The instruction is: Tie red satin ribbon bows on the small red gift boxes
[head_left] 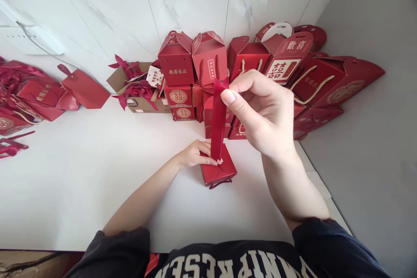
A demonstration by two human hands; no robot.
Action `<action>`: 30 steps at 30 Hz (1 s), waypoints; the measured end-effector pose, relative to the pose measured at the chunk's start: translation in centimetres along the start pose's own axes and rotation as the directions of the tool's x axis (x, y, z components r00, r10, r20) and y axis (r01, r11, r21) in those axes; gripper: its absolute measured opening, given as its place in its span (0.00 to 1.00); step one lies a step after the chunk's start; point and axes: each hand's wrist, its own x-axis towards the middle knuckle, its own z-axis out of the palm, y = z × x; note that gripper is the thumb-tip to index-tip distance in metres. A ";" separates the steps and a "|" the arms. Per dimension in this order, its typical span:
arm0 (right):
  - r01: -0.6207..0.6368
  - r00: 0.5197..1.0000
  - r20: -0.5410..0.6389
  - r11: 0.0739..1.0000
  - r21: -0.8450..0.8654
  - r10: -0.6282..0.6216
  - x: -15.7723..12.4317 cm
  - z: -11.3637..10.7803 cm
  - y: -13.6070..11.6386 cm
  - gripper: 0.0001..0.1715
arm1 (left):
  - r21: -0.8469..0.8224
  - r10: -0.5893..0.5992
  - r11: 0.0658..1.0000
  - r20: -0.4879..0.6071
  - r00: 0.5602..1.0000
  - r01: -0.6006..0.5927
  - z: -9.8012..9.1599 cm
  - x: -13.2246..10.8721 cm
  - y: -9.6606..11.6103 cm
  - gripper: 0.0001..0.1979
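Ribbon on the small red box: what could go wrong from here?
1. The right hand pinches the ribbon only at its top end; it might slip free.
2. The left hand pins the small red box with fingertips alone; an upward tug could tip it.
3. The stacked boxes stand close behind the raised hand and may get knocked.

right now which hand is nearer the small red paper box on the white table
Left. The left hand touches the top of the small red paper box. The right hand is well above it, pinching a red ribbon strip.
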 end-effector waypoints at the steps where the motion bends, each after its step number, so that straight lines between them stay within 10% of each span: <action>1: -0.020 1.000 -0.002 1.000 0.015 0.020 0.0 0.1 0.3 0.15 | 0.001 -0.008 1.000 -0.004 1.000 0.008 0.1 0.0 0.2 0.06; 8: -0.342 0.920 0.264 0.922 0.182 0.289 0.7 1.5 4.4 0.15 | 0.006 -0.069 0.998 -0.041 0.997 0.069 0.6 0.0 0.8 0.06; 13: -0.355 0.771 0.514 0.924 -0.142 0.375 -1.4 0.5 4.7 0.12 | -0.027 -0.125 0.992 -0.022 0.992 0.124 0.5 0.0 0.8 0.08; 18: -0.330 0.677 0.465 0.800 -0.501 0.570 -5.3 -2.4 5.5 0.17 | -0.037 -0.135 0.990 -0.001 0.991 0.135 0.4 0.0 0.8 0.08; 22: -0.406 0.578 0.553 0.800 -0.442 0.600 -7.6 -3.6 6.8 0.09 | -0.052 -0.117 0.992 0.010 0.993 0.117 0.5 0.2 1.0 0.08; 30: -0.366 0.716 0.476 0.855 -0.369 0.511 -9.2 -2.3 7.6 0.09 | -0.003 -0.083 0.997 -0.020 0.996 0.082 0.6 0.3 1.0 0.07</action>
